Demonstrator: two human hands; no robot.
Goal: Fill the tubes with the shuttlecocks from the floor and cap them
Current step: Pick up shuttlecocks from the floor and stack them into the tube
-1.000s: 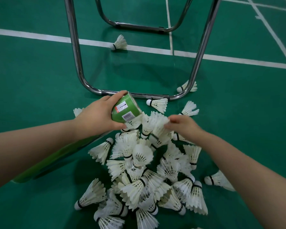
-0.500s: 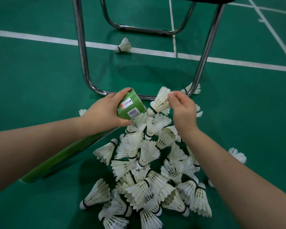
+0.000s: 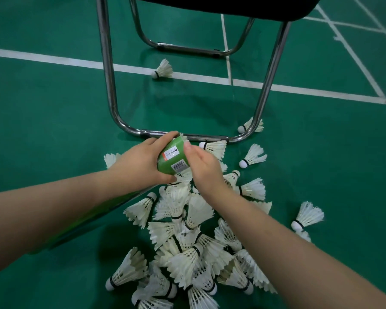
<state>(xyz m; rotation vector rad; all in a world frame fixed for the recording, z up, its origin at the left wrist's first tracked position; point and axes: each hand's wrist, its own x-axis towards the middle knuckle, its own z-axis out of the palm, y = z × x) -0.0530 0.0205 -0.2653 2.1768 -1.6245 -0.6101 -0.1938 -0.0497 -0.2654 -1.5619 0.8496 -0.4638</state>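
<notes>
Shuttlecocks [image 3: 187, 246] were heaped on the floor [image 3: 54, 112] at lower centre. My left hand [image 3: 140, 166] was wrapped round the green tube [image 3: 173, 158], long axis slanting from lower left up to its mouth at centre frame. Right hand [image 3: 204, 166] sat at that mouth, fingers pushing feathers in, I reckon; couldn't see its grip.

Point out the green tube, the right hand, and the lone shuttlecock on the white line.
green tube [image 3: 173, 158], head view, labelled wall
right hand [image 3: 204, 162], head view, back of hand
lone shuttlecock [image 3: 163, 69], head view, feather skirt
</notes>
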